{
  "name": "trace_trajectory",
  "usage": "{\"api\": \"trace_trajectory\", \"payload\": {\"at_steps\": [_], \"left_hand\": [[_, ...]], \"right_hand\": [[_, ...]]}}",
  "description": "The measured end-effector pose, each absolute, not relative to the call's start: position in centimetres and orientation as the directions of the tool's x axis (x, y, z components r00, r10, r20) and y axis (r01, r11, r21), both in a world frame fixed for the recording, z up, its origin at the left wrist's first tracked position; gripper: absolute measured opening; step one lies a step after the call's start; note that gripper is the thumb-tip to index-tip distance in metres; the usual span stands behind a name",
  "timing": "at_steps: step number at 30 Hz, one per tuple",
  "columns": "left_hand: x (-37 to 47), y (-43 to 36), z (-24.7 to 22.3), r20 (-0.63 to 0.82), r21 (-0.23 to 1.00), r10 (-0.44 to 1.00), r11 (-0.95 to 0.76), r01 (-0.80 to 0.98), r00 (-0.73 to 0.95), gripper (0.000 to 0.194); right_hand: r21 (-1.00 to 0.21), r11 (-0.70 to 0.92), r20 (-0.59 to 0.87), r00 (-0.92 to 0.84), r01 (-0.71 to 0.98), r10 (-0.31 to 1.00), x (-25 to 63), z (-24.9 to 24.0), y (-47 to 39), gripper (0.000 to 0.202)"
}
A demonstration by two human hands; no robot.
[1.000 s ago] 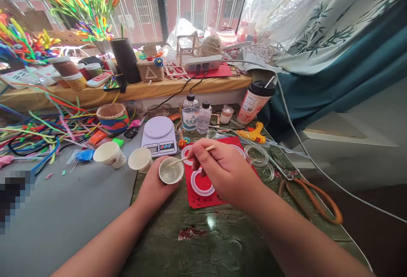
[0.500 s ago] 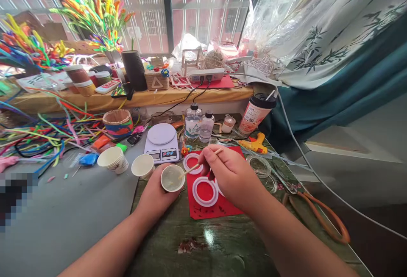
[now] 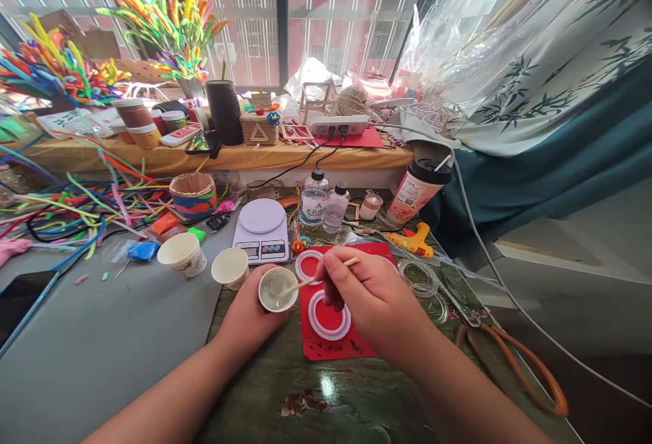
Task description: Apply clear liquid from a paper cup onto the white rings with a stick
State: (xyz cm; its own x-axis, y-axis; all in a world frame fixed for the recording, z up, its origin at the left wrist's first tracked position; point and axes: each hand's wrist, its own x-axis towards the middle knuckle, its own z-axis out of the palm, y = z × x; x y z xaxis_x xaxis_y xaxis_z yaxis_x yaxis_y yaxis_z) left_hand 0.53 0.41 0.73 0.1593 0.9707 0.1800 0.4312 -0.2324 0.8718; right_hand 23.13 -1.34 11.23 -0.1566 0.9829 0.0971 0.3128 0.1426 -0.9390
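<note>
My left hand (image 3: 253,308) is wrapped round a paper cup (image 3: 278,290) that holds a cloudy, clear liquid. Pinched in my right hand (image 3: 364,288) is a thin wooden stick (image 3: 306,282), its lower end in that liquid. Beneath my right hand lies a red sheet (image 3: 339,347) with white ring-shaped molds on it; one ring (image 3: 312,327) sits just right of the cup, another (image 3: 299,267) behind it. My right hand hides part of the sheet. Left of the held cup stand a second paper cup (image 3: 229,267) and a third (image 3: 182,254).
Behind the cups is a white scale (image 3: 262,216). Two clear bottles (image 3: 313,203), a drink cup (image 3: 418,191) and a yellow glue gun (image 3: 416,240) stand or lie farther back. Orange-handled pliers (image 3: 530,362) lie at right, a phone (image 3: 23,301) at left.
The view has shifted slightly. The stick now leans lower, its tip nearer the middle of the held cup, and my right hand has moved slightly. Both hands keep their holds.
</note>
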Motion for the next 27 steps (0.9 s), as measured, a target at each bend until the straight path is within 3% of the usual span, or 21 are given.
{"api": "trace_trajectory", "payload": {"at_steps": [10, 13, 17, 20, 23, 27], "left_hand": [[0.61, 0.33, 0.84, 0.175, 0.882, 0.961, -0.249, 0.400, 0.214, 0.038], [0.65, 0.25, 1.03, 0.162, 0.886, 0.964, -0.236, 0.400, 0.211, 0.037], [0.64, 0.16, 1.20, 0.163, 0.891, 0.961, -0.241, 0.386, 0.224, 0.037], [0.61, 0.14, 1.21, 0.161, 0.894, 0.958, -0.242, 0.376, 0.236, 0.033], [0.62, 0.13, 1.21, 0.163, 0.896, 0.957, -0.245, 0.371, 0.240, 0.033], [0.66, 0.14, 1.32, 0.162, 0.896, 0.958, -0.243, 0.372, 0.235, 0.032]], "right_hand": [[-0.922, 0.192, 0.167, -0.103, 0.338, 0.981, 22.95, 10.98, -1.49, 0.042], [-0.935, 0.185, 0.133, -0.184, 0.302, 0.974, 22.96, 10.86, -1.56, 0.043], [-0.939, 0.183, 0.156, -0.112, 0.290, 0.981, 22.97, 10.70, -1.47, 0.043], [-0.949, 0.156, 0.105, -0.192, 0.273, 0.976, 23.01, 10.54, -1.25, 0.044], [-0.938, 0.161, 0.131, -0.116, 0.305, 0.984, 23.05, 10.38, -1.08, 0.044], [-0.946, 0.168, 0.127, -0.163, 0.275, 0.978, 23.02, 10.44, -1.20, 0.044]]}}
